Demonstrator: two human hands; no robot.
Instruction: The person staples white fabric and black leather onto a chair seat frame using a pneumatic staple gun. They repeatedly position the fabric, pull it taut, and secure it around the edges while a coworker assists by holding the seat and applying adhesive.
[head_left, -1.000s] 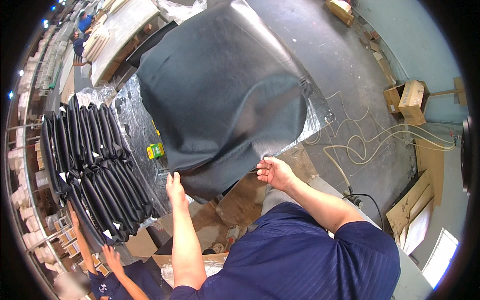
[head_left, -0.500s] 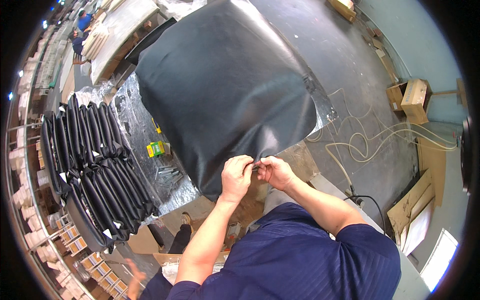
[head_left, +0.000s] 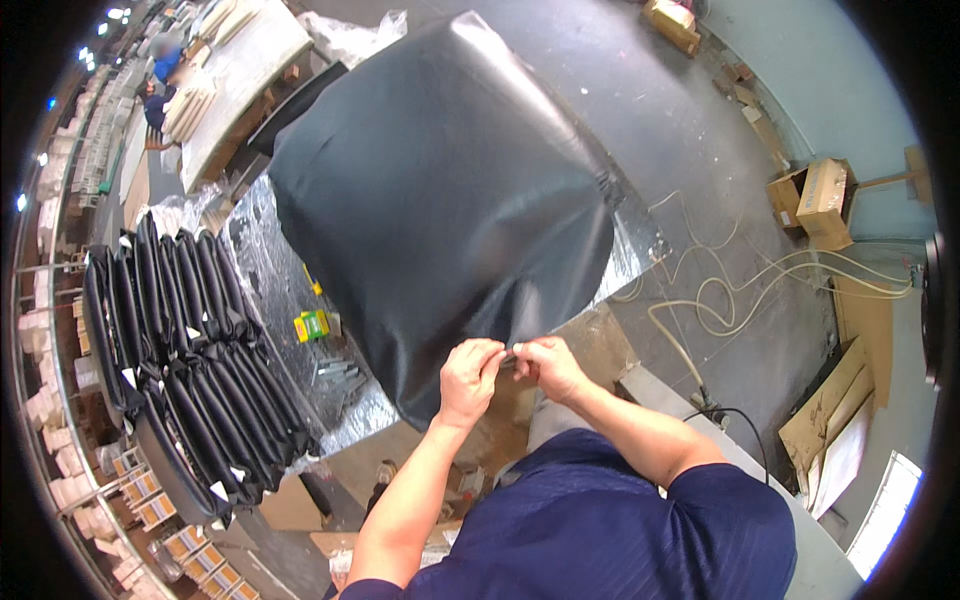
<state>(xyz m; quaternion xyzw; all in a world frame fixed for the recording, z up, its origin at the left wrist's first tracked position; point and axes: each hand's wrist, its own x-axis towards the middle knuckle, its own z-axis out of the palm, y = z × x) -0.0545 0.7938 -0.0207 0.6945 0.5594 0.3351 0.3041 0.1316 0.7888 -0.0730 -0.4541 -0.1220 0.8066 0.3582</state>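
Observation:
A large black upholstered cushion cover [head_left: 440, 200] lies on a table covered with shiny plastic film [head_left: 270, 260]. My left hand [head_left: 470, 380] and my right hand [head_left: 545, 368] meet at the cover's near edge, both pinching its hem. The fingertips nearly touch each other there. What is between them is too small to make out.
A row of several finished black cushions [head_left: 180, 360] stands at the left. A small yellow-green object [head_left: 311, 325] sits on the film beside the cover. Pale hoses [head_left: 720, 300] loop over the dark floor at the right, near cardboard boxes [head_left: 815, 200]. Another person in blue [head_left: 160, 60] works far back.
My left hand rose from the cover's lower left edge and joined my right hand at the near hem. The cover shifted slightly.

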